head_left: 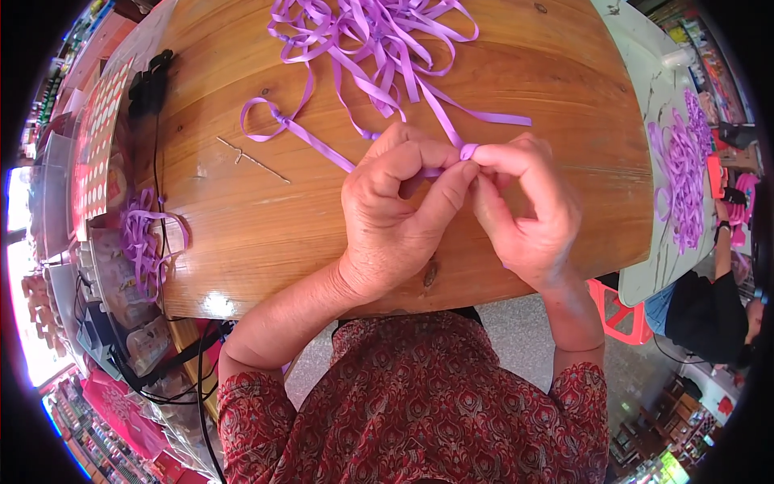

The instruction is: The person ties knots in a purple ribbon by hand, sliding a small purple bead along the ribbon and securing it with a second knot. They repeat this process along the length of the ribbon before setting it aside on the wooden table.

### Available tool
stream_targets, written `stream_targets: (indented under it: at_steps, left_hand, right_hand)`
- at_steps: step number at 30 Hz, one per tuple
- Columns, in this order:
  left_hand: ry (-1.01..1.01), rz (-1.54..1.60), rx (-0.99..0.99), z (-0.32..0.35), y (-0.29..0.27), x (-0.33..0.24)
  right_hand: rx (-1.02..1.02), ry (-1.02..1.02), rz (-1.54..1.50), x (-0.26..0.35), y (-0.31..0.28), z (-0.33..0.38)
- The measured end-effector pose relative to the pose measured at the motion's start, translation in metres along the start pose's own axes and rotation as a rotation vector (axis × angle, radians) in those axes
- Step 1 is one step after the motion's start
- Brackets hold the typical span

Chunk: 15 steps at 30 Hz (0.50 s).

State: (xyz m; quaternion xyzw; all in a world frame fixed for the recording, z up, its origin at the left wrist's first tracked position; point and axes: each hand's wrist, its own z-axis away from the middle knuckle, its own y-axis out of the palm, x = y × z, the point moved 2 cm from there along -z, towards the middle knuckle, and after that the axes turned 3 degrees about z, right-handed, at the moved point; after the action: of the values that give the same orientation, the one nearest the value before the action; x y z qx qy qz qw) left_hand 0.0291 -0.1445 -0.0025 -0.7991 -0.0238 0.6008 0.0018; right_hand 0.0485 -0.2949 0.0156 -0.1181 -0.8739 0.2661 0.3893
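Note:
Over the middle of the wooden table [266, 202], my two hands meet fingertip to fingertip on a purple ribbon [439, 109]. My left hand [403, 189] is closed, thumb and fingers pinching the ribbon near a small loop or knot. My right hand [528, 198] pinches the same spot from the other side with thumb and forefinger. One length of ribbon runs from my fingers up to a heap of purple ribbons [371, 32] at the far edge; another stretches left to a knotted loop [278, 117]. Fingertips partly hide the knot.
A thin twisted metal wire tool [254, 161] lies left of my hands. More purple ribbons [145, 242] hang at the table's left edge, beside a dotted box [98, 137]. On the right, a marble-patterned table [645, 266] bears another ribbon pile [685, 177]; a person in black [709, 315] is beside it.

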Motion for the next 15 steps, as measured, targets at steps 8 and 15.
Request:
stream_targets:
  at_steps: [8,15]
  left_hand:
    - [-0.304,0.497,0.020,-0.003,-0.001,0.000]
    - [-0.407,0.177,0.172,-0.006,-0.007,0.003]
  right_hand:
    - [0.096,0.502,-0.790,-0.008,0.000,0.002]
    - [0.153,-0.178,0.197,0.005,-0.019,-0.017]
